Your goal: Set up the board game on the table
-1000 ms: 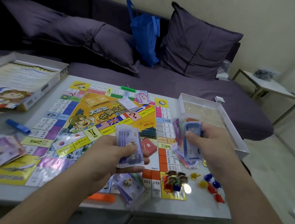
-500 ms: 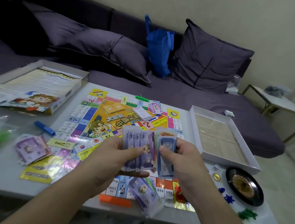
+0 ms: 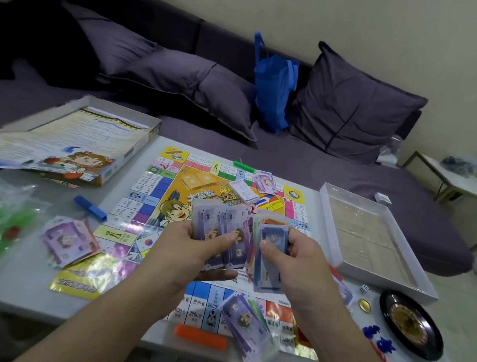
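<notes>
The colourful game board (image 3: 156, 191) lies open on the white table (image 3: 25, 267). Above its near half, my left hand (image 3: 195, 248) holds a fan of purple play-money notes (image 3: 222, 225), thumb on top. Right beside it, my right hand (image 3: 296, 259) grips a stack of blue and mixed notes (image 3: 272, 240), thumb pressed on the front note. The two bundles touch. More purple notes (image 3: 246, 324) lie on the board's near edge, another pile (image 3: 67, 238) sits left of the board, and a card deck (image 3: 243, 191) rests on the board's far part.
The box lid (image 3: 71, 145) with rule sheet lies at far left, the white box base (image 3: 370, 237) at right. A roulette wheel (image 3: 411, 326), dice (image 3: 363, 288), gold coin (image 3: 364, 305), blue and green pieces (image 3: 381, 340) sit near right. Blue marker (image 3: 89, 207), orange holder (image 3: 199, 337), sofa behind.
My right hand has brought its note stack left from beside the box to meet the fan in my left hand. The camera has swung right and up, revealing the roulette wheel.
</notes>
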Tool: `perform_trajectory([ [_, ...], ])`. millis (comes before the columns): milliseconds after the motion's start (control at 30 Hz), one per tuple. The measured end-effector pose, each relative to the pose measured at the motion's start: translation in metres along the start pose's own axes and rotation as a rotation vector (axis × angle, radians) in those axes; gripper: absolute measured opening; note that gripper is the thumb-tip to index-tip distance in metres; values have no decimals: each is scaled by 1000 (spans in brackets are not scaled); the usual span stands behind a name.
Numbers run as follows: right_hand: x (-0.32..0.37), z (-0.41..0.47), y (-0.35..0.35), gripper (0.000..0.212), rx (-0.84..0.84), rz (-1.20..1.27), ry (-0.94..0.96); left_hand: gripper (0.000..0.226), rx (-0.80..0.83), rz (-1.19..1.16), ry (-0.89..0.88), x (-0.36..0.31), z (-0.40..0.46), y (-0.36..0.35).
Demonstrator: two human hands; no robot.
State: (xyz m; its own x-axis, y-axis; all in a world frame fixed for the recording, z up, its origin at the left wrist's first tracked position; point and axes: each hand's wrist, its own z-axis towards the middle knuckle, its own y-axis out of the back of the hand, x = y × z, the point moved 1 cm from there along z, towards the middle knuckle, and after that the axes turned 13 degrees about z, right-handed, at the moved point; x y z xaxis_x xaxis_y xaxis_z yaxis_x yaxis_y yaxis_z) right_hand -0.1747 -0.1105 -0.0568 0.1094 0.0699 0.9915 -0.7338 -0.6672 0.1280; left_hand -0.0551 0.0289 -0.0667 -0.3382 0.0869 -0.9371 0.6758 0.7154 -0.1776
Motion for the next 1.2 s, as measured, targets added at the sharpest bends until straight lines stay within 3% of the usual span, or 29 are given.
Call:
perform_trajectory([
  [333,9,52,7,11,-141,28,-70,23,35,-47,68,-14,47,8],
  [633,-14,232,28,8,-324,-187,-106,29,53,-65,115,-28,126,21],
  [800,-45,309,20,11,-310,-298,-186,30,102,-89,149,-24,143,25],
  [1000,-59,316,24,7,-307,-471,-205,33,86,-24,151,-17,146,31],
  [1200,-14,251,37,17,-296,-245,-198,27,111,22,92,-29,121,24],
])
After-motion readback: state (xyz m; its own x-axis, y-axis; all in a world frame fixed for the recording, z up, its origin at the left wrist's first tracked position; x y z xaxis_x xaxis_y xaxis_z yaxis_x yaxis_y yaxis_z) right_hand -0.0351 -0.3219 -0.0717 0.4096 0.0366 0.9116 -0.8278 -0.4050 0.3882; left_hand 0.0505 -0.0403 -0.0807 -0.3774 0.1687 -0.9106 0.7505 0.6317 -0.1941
